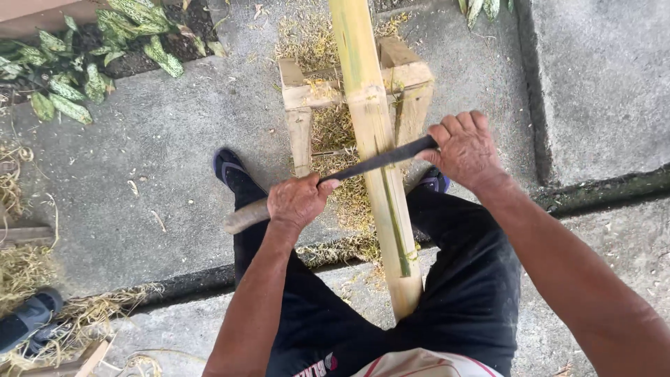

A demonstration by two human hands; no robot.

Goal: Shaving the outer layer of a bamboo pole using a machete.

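Observation:
A long pale bamboo pole (377,139) runs from between my legs up over a low wooden stand (408,77). A dark blade (373,164) lies across the pole. My left hand (299,201) is shut on the blade's wooden handle (244,218), left of the pole. On the right of the pole, my right hand (464,148) grips the blade's far end. A green scraped strip (398,234) shows on the pole below the blade.
Bamboo shavings (342,192) lie under the stand on the concrete ground. Green leafy plants (84,56) grow at the top left. A grey shoe (28,318) and dry straw lie at the bottom left. A dark gutter (607,185) runs along the right.

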